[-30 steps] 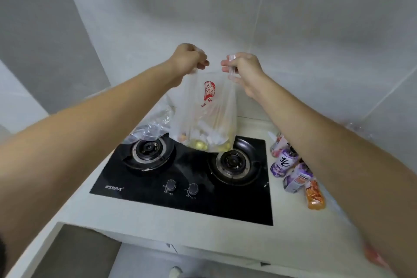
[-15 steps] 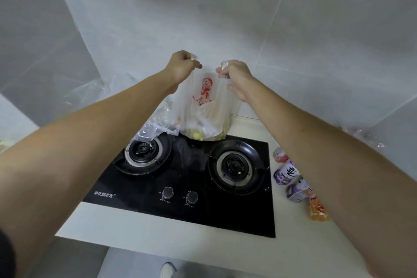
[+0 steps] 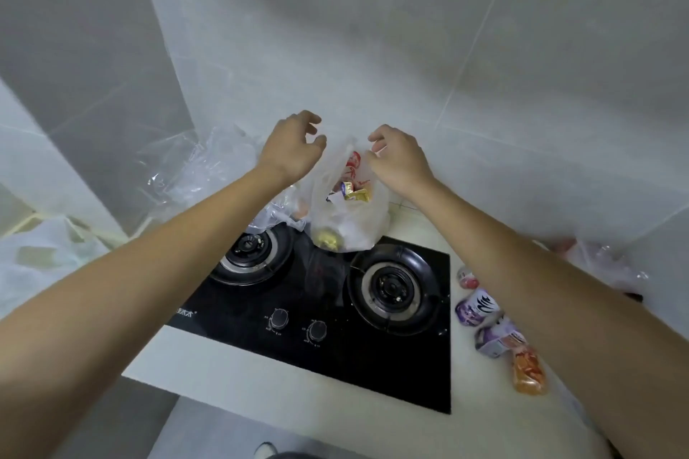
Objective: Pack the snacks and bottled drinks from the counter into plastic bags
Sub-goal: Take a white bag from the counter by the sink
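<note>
- Head view is showing me a white plastic bag (image 3: 348,220) sitting at the back of the counter (image 3: 261,380), its bottom overlapping the rear edge of the black gas hob (image 3: 335,328), between the two burners.
- I am seeing my left hand (image 3: 292,147) hovering just above the bag's left side, fingers loosely curled and holding nothing that I can make out.
- My right hand (image 3: 400,156) is hanging over the bag's right side, fingers bent, fingertips very near the gathered top; whether they are pinching the film or merely close to it I cannot tell.
- The bag is showing wrapped snacks (image 3: 354,194) through its open mouth and something yellow low down, so I am judging this bag as filled.
- Bottled drinks (image 3: 477,307) are lying in a row on the counter right of the hob, partly behind my right forearm, with an orange packet (image 3: 527,371) at the near end: these are waiting to be packed.
- Loose clear plastic bags (image 3: 194,168) are lying crumpled at the back left, ready for use.
- I am reckoning the job as roughly part done: one bag loaded, the drinks on the right left to go.
</note>
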Motion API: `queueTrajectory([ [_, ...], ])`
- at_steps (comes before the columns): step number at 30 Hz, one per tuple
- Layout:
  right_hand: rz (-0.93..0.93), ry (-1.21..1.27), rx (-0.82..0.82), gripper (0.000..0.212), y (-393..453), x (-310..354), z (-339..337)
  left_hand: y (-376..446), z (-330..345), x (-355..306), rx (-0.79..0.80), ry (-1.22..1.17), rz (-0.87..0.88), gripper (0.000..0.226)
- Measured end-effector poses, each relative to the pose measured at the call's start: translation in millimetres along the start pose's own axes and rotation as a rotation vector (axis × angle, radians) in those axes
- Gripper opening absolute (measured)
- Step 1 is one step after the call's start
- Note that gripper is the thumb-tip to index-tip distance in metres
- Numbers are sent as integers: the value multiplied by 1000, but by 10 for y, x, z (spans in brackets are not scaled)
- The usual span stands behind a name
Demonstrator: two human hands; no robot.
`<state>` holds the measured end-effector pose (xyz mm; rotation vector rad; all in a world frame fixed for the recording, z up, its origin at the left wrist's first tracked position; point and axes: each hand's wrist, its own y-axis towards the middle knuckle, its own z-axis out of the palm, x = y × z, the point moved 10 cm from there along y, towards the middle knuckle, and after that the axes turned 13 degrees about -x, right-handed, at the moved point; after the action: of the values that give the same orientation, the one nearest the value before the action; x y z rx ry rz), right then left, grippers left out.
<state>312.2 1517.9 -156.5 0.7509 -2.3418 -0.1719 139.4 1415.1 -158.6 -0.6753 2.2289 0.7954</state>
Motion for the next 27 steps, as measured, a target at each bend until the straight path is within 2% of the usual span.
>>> queueTrajectory([
  [2, -109, -18, 6, 31, -187, 155, 35, -300, -238, 30, -61, 105, 48, 41],
  [6, -364, -23, 59, 37, -716, 588, 218, -1021, -764, 260, -131, 300, 33, 45],
  [15, -700, 73, 305, 31, -1976, 1810, 1160, -2724, -2359, 1150, -290, 668, -186, 48],
  [22, -821, 87, 503, 43, -2880, 2879, 2123, -3642, -3397, 2161, -379, 747, -445, 50],
  [27, -748, 46, 626, 47, -3066, 3298, 3045, -3788, -3802, 3144, -343, 712, -570, 51],
])
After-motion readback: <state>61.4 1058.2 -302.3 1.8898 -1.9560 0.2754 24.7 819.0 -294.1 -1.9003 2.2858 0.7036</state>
